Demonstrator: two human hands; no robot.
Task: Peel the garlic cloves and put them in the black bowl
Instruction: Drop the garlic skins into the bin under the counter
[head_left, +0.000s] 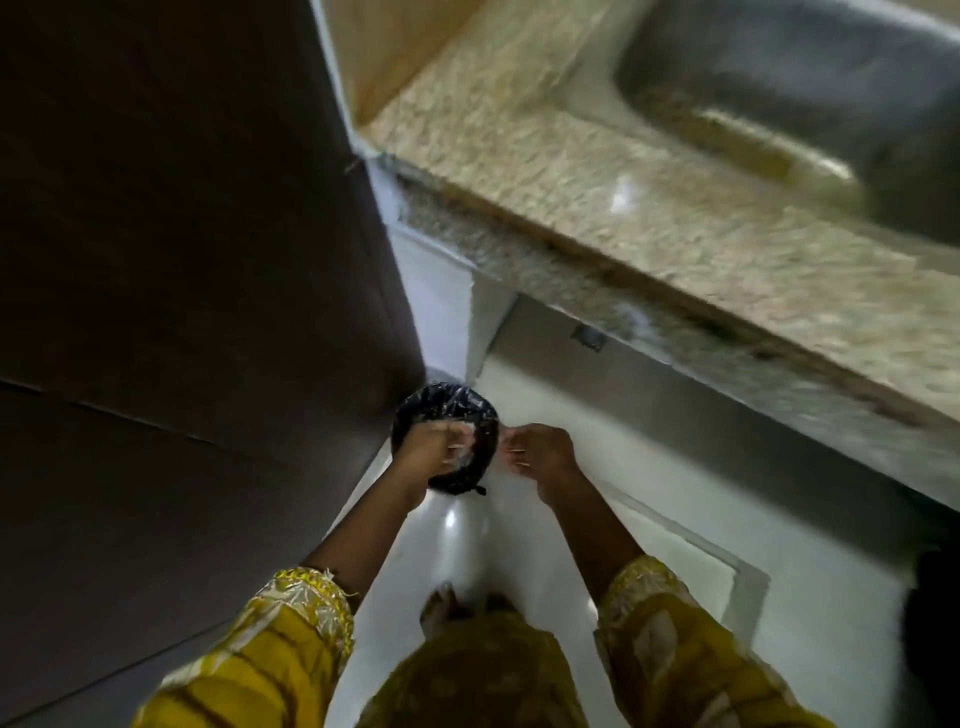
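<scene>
I look down at the floor, where a small round bin lined with a black plastic bag (447, 408) stands against a dark cabinet. My left hand (428, 449) hovers over the bin's opening. Pale papery scraps (467, 441) lie just beyond its blurred fingertips, and I cannot tell whether it holds any. My right hand (543, 457) hangs just right of the bin, its fingers loosely curled toward the left hand with nothing visible in them. No garlic clove or black bowl is in view.
A tall dark cabinet side (182, 260) fills the left. A speckled stone counter (597, 197) with a steel sink (805, 93) runs along the upper right, overhanging the white floor (519, 545). My foot (441, 605) stands below the bin.
</scene>
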